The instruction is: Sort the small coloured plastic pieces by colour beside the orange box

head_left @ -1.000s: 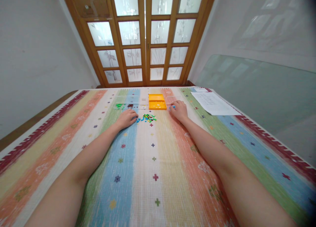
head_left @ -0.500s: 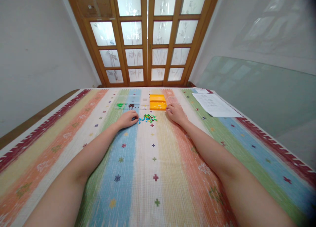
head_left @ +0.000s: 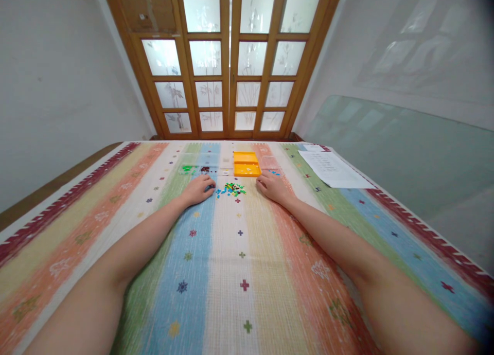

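My left hand (head_left: 198,190) rests on the tablecloth, just left of a loose pile of small coloured pieces (head_left: 233,189) in green, blue, yellow and dark brown. Its fingers are curled in towards the thumb; what they hold, if anything, is hidden. On the pile's right side lies my right hand (head_left: 272,187), fingers pressed together by the near right corner of an open orange box (head_left: 247,169). I cannot make out anything in them. A few light bits lie inside the box. Small blue pieces (head_left: 274,173) show just beyond my right hand.
Left of the orange box, a clear compartment box holds green pieces (head_left: 188,169) and dark brown pieces (head_left: 205,169). White printed sheets (head_left: 332,169) lie at the far right of the striped tablecloth (head_left: 227,272). A glass panel (head_left: 405,154) leans by the right wall.
My right hand has drawn slightly back from the orange box, uncovering the blue pieces behind it. My left fingers have closed in a little. The whole view has shifted slightly.
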`<state>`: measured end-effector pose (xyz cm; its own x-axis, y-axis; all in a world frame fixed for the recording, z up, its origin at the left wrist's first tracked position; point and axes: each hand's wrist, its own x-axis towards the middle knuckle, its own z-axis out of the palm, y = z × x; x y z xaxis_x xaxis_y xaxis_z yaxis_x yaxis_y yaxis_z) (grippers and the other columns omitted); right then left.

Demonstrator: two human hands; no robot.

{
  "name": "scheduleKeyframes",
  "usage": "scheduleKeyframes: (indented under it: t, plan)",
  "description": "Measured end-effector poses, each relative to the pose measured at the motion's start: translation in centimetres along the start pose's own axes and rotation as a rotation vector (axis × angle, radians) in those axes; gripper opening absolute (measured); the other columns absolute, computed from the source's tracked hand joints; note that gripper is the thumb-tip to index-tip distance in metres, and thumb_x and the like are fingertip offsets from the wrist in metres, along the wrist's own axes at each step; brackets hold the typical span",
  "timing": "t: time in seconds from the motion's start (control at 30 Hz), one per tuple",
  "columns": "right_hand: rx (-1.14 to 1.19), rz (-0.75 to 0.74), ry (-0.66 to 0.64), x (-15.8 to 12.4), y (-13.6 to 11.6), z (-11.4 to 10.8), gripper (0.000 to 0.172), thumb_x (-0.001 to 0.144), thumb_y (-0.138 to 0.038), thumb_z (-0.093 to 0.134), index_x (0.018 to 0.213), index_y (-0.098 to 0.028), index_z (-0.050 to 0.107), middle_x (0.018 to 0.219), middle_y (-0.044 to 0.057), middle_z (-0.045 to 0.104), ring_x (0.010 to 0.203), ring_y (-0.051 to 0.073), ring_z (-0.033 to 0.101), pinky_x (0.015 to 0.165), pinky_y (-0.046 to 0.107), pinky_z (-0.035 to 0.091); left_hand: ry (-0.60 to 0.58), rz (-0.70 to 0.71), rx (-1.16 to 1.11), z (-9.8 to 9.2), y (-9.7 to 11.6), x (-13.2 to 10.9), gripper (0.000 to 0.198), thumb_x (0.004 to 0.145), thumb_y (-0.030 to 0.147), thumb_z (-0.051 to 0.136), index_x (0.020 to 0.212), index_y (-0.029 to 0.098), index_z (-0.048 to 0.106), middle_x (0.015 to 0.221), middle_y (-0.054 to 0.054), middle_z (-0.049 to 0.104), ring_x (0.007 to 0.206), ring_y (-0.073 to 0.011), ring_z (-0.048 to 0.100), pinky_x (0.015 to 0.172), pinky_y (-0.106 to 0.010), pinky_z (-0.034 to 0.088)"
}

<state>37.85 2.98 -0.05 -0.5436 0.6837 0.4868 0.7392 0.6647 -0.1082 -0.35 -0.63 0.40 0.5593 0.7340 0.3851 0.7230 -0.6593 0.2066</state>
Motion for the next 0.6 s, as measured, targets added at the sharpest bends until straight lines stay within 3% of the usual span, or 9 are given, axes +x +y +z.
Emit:
scheduleKeyframes:
  t: [0.2, 0.4, 0.6]
  plan:
    - [-0.043, -0.075, -0.04, 0.2, -1.5, -0.4, 0.026, 0.105, -0.027, 0.052, 0.094, -0.019, 0.074, 0.095, 0.01, 0.071, 0.091, 0.024, 0.062, 0.083, 0.034, 0.045, 0.017, 0.006, 0.025, 0.0, 0.2, -0.2, 0.017, 0.097, 0.026, 0.057, 0.106, 0.023, 0.072, 0.108, -0.008, 0.066, 0.104, -0.0246, 0.063, 0.094, -0.04, 0.052]
    - [0.055, -0.183, -0.111, 2.7, -6.6, 0.7, 0.018, 0.104, -0.029, 0.06, 0.105, -0.021, 0.076, 0.105, 0.01, 0.071, 0.098, 0.023, 0.063, 0.086, 0.033, 0.045, 0.021, -0.013, 0.021, 0.1, 0.3, -0.2, 0.017, 0.096, 0.026, 0.058, 0.106, 0.023, 0.072, 0.108, -0.008, 0.067, 0.104, -0.025, 0.063, 0.094, -0.041, 0.053]
    - [0.085, -0.075, -0.139, 5.4, -9.4, 2.2, 0.014, 0.102, -0.028, 0.065, 0.105, -0.021, 0.077, 0.102, 0.009, 0.071, 0.096, 0.022, 0.063, 0.08, 0.031, 0.045, 0.012, -0.021, -0.012, 0.0, 0.1, -0.7, 0.02, 0.097, 0.03, 0.059, 0.11, 0.024, 0.073, 0.109, -0.008, 0.068, 0.106, -0.0245, 0.064, 0.097, -0.042, 0.053]
